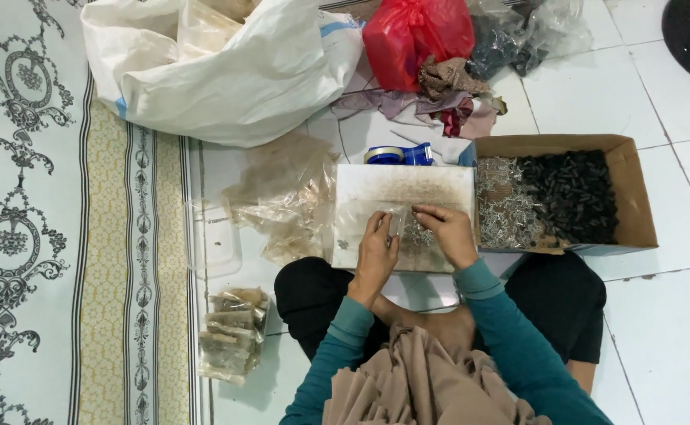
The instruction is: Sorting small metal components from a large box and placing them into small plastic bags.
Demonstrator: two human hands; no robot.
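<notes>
Sitting on the white tile floor (675, 330), a person works over a flat white board (404, 197) that lies in front of their knees. Both hands meet over the board and pinch a small clear bag (402, 224) between them. The left hand (376, 252) grips the bag's left side with its fingers closed on it. The right hand (449, 232) holds the bag's right edge with its fingertips. Small silver bits show inside the bag.

Just right of the board sits an open brown box (636, 197). Its left part holds shiny silver bits (505, 206) and its right part holds dark bits (573, 195). A blue tape roll (398, 154) lies just behind the board. Crumpled clear bags (286, 197) lie to the left of the board. A stack of filled little packs (233, 334) rests on the floor near the person's left knee. At the back lie a big white sack (219, 71), a red bag (416, 35) and some cloth scraps (447, 98). A patterned mat (53, 220) covers the floor on the left.
</notes>
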